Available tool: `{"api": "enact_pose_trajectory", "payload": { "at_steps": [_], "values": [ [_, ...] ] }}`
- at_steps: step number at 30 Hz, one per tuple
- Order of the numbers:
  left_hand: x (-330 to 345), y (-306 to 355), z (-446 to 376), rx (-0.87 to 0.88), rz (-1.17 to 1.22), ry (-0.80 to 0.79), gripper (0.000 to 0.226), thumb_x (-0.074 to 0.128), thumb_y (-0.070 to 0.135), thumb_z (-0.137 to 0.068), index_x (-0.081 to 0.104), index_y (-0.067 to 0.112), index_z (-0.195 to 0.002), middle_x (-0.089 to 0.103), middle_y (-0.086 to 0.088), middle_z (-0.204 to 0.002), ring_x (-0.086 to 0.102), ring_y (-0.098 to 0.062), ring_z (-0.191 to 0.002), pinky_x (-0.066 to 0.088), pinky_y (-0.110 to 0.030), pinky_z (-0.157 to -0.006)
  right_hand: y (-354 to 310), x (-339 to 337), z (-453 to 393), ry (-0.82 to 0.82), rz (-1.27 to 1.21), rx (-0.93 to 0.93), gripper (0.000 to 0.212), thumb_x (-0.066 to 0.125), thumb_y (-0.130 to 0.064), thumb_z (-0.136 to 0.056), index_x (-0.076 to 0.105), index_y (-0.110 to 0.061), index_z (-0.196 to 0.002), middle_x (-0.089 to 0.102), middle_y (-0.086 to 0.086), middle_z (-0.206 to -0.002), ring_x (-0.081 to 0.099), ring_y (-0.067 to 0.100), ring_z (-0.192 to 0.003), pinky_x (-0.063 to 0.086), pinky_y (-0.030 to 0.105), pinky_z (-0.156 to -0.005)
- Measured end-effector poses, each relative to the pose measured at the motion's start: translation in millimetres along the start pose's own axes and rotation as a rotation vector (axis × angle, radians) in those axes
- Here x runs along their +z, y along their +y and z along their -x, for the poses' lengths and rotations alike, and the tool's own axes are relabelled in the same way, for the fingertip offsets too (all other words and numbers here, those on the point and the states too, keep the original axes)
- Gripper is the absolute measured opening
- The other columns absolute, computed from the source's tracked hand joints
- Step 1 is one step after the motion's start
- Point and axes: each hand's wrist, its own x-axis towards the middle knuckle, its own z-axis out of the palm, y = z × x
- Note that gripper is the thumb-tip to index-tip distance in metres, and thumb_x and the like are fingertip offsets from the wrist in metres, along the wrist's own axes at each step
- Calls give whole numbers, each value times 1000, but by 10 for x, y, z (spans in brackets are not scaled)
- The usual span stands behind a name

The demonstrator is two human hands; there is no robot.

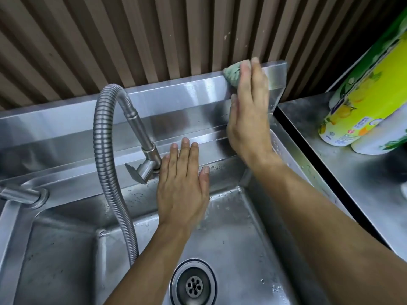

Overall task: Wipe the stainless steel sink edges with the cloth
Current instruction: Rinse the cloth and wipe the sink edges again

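The stainless steel sink (72, 128) fills the view, with a raised back splash and a basin below. My right hand (250, 111) reaches up to the top right corner of the back splash and presses a small grey-green cloth (231, 73) against its upper edge with straight fingers. My left hand (182, 183) lies flat, fingers straight, on the back ledge of the basin just right of the tap base. It holds nothing.
A flexible steel tap hose (103, 137) arches left of my left hand. The round drain (193, 285) sits in the basin bottom. Two bottles, one yellow-green (361, 95), lie on the steel counter (308, 115) to the right. A ribbed brown wall stands behind.
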Motion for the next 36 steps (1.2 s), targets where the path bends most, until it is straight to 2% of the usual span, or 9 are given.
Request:
{"api": "enact_pose_trajectory", "payload": {
  "at_steps": [4,8,10,14,17,22,26,29,36],
  "values": [
    [-6,26,-28,-14,-24,17,60,20,41,-108,32,13,-159,25,-7,-168,16,-26,-157,7,-41,-128,94,-52,55,-174,33,-403,52,39,-1,-101,41,-7,-153,37,15,-158,37,35,-145,35,39,-118],
    [-33,38,-114,9,-32,-6,64,17,45,-108,31,11,-160,22,-8,-169,12,-27,-158,7,-41,-128,154,-188,-153,-87,-7,-455,50,44,5,-100,45,0,-150,41,23,-156,36,40,-146,26,44,-125],
    [-27,6,-158,39,-56,-19,62,18,44,-108,29,11,-160,21,-8,-169,13,-27,-158,8,-41,-128,58,-58,-253,-167,-9,-625,51,47,7,-103,41,1,-152,35,23,-160,30,43,-150,26,55,-123],
    [-42,-9,-169,25,-76,-51,62,15,45,-108,27,14,-161,21,-7,-169,13,-25,-158,12,-41,-126,-38,196,-302,-240,69,-872,47,46,-3,-108,40,-4,-154,36,16,-162,28,40,-152,27,53,-122],
    [-69,-26,-160,28,-58,-70,62,13,46,-108,22,17,-163,15,-3,-171,9,-22,-158,11,-40,-126,182,53,-277,-189,69,-684,47,38,0,-108,38,-5,-155,34,16,-163,25,39,-153,21,47,-127],
    [-74,-15,-149,22,-39,-76,63,10,46,-107,20,19,-163,13,-1,-171,7,-21,-159,11,-40,-126,142,-54,-146,-14,-77,-68,53,36,2,-105,33,-5,-158,25,15,-167,15,35,-156,8,36,-129],
    [-68,0,-141,20,-23,-62,57,21,40,-109,39,14,-156,34,-6,-165,20,-26,-156,21,-42,-125,-390,283,-43,-185,-145,-407,67,49,19,-93,41,-7,-154,33,15,-164,19,35,-155,22,50,-125],
    [-71,-35,-128,42,-33,-65,57,21,40,-108,38,14,-156,35,-7,-164,23,-26,-156,18,-40,-123,-328,226,-140,-267,-67,-626,65,51,13,-94,41,-10,-154,35,9,-164,23,31,-155,28,42,-124],
    [-87,-67,-93,29,4,-84,60,14,44,-108,24,19,-162,16,2,-170,9,-20,-158,13,-40,-126,281,-172,-163,-24,-109,21,49,37,-5,-106,39,-8,-155,24,14,-167,18,29,-156,10,22,-126]
  ]
}}
